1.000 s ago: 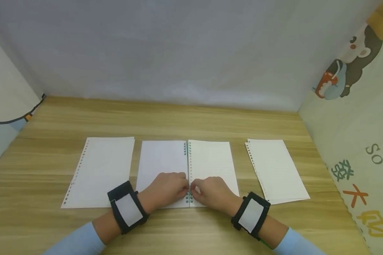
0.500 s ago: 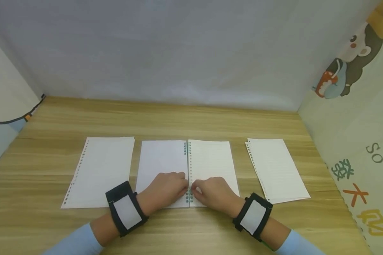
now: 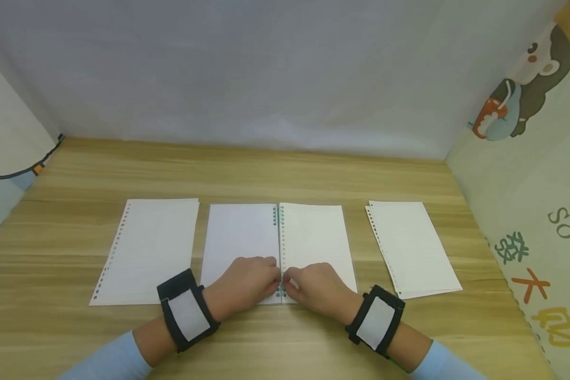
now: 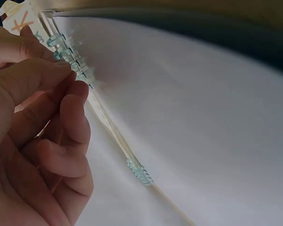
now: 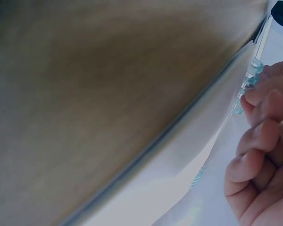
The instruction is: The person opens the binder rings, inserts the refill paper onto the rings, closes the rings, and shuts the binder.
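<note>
An open loose-leaf notebook [image 3: 241, 232] lies flat on the table, with a lined page on its right side. Clear teal binder rings [image 4: 64, 50] run in short groups along its spine. My left hand [image 3: 247, 282] pinches the lower rings from the left, thumb against forefinger, other fingers curled. Opposite it, my right hand [image 3: 317, 285] pinches the same group from the right side. Fingertips of both hands almost meet at the spine. In the right wrist view, teal rings [image 5: 253, 75] show beside the fingertips. Whether these rings are fastened cannot be seen under the fingers.
Punched loose sheets [image 3: 154, 248] lie left of the notebook, the left wristband [image 3: 188, 310] overlapping their lower corner. Another small stack of lined sheets [image 3: 413, 248] lies on the right. A pale wall [image 3: 247, 74] rises behind the wooden table [image 3: 247, 169].
Both hands keep their pinch at the lower rings with hardly any motion. The head view has tilted slightly, so the table and papers appear a little higher.
</note>
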The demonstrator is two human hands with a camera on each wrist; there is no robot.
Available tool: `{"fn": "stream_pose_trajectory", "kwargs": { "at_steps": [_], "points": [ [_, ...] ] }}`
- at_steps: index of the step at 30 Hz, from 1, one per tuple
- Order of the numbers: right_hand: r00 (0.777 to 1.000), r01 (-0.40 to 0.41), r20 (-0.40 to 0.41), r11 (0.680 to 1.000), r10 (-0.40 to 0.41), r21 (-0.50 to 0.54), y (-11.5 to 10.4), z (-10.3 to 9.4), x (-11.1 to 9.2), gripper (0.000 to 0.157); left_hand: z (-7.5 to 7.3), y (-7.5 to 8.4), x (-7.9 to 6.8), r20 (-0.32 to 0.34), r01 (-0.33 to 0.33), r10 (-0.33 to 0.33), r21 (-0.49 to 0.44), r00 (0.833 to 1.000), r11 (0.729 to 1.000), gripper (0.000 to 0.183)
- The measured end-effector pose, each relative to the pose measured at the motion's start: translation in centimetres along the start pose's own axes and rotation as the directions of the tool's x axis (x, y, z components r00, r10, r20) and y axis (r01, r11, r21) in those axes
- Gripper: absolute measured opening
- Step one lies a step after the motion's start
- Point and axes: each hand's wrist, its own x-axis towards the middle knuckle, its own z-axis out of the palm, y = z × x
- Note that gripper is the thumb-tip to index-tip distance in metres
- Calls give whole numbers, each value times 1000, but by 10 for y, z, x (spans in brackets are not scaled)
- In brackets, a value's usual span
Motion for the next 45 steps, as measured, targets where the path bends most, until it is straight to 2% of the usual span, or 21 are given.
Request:
{"fn": "stream_pose_trajectory", "kwargs": {
  "at_steps": [7, 14, 19, 26, 37, 45],
  "points": [
    [1000, 0, 15, 1000, 0, -20, -1, 0, 2, 14, -1, -1, -1, 4, 2, -2, -10, 1000, 1000, 13],
    [1000, 31, 8, 996, -30, -87, -4, -3, -4, 16, -2, -1, -4, -10, 5, -6, -19, 1000, 1000, 15],
    [1000, 29, 5, 998, -29, -54, -6, -3, -9, 15, -3, 0, -7, 2, 5, -5, -64, 1000, 998, 15],
    [1000, 28, 8, 999, -28, -16, -6, -1, -8, 15, 0, 1, -6, -6, -10, 10, -55, 1000, 998, 14],
    [1000, 16, 23, 999, -15, -31, -8, -1, -8, 16, 3, 2, -4, -13, -18, 18, -29, 1000, 999, 13],
    [1000, 13, -25, 997, -15, -81, -8, 0, -13, 16, -3, 3, -10, -5, -2, 1, -23, 1000, 1000, 15]
  ]
}}
